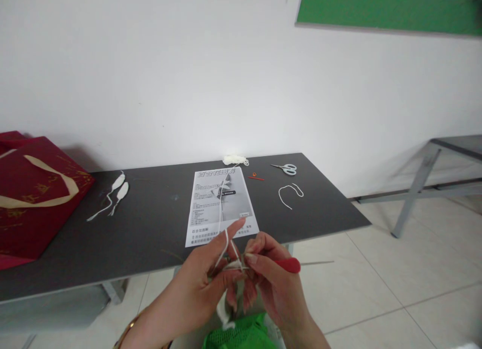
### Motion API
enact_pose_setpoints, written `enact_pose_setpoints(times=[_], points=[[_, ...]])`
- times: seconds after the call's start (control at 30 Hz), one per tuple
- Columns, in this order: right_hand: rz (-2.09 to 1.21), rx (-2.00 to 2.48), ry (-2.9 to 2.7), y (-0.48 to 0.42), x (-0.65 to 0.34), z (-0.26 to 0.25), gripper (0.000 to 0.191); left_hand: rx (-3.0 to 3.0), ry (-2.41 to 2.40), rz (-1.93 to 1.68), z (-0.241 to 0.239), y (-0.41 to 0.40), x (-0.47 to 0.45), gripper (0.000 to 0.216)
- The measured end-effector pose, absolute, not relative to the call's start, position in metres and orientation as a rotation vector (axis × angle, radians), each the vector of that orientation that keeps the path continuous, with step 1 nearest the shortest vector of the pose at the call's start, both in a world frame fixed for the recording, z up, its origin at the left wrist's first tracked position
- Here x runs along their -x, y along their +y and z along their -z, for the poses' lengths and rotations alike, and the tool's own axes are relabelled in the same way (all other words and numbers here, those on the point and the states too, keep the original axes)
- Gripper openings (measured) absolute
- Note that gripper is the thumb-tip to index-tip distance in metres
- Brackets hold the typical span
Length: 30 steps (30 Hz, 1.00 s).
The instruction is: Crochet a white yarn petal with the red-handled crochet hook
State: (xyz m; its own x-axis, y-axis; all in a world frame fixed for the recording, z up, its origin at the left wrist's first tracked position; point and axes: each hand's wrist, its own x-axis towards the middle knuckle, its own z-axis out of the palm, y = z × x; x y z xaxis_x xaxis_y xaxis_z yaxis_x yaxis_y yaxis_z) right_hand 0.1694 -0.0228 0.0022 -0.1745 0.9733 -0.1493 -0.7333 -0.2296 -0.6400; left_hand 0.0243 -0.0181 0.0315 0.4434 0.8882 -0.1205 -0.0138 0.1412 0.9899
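Observation:
My left hand (pixel 205 276) is closed in a pinch on a small white crochet piece (pixel 234 264), with the index finger raised and the white yarn (pixel 222 208) running over it. That yarn leads up across the table to a small yarn ball (pixel 234 159) at the back edge. My right hand (pixel 273 278) is closed around a red-handled crochet hook (pixel 289 264), whose tip meets the white piece between my hands. A printed instruction sheet (pixel 222 206) lies on the dark table (pixel 158 223) just beyond my hands.
Small scissors (pixel 286 168), an orange marker (pixel 256 177) and a loose white yarn strand (pixel 289 192) lie at the back right. Two white crocheted leaves (pixel 116 191) rest left of the sheet. A red gift bag (pixel 30 193) stands at far left. Green fabric (pixel 241 334) lies below my hands.

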Motion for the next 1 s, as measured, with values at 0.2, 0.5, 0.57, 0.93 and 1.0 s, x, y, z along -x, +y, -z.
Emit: enact_pose_setpoints(times=[0.2, 0.5, 0.57, 0.93, 1.0], points=[[-1.688, 0.590, -0.525, -0.023, -0.169, 0.001, 0.014, -1.171, 0.839, -0.854, -0.028, -0.020, -0.023, 0.058], [-1.693, 0.611, -0.589, -0.025, -0.176, -0.008, 0.015, -0.956, 0.796, -0.907, -0.037, -0.018, -0.023, 0.056], [-1.678, 0.616, -0.610, -0.026, -0.178, -0.008, 0.015, -0.941, 0.778, -0.889, -0.040, -0.017, -0.022, 0.055], [-1.689, 0.614, -0.664, -0.023, -0.180, -0.005, 0.018, -0.754, 0.790, -0.810, -0.034, -0.008, -0.018, 0.053], [-1.711, 0.576, -0.630, -0.020, -0.181, 0.000, 0.023, -0.770, 0.872, -0.865, -0.037, -0.012, -0.022, 0.057]])
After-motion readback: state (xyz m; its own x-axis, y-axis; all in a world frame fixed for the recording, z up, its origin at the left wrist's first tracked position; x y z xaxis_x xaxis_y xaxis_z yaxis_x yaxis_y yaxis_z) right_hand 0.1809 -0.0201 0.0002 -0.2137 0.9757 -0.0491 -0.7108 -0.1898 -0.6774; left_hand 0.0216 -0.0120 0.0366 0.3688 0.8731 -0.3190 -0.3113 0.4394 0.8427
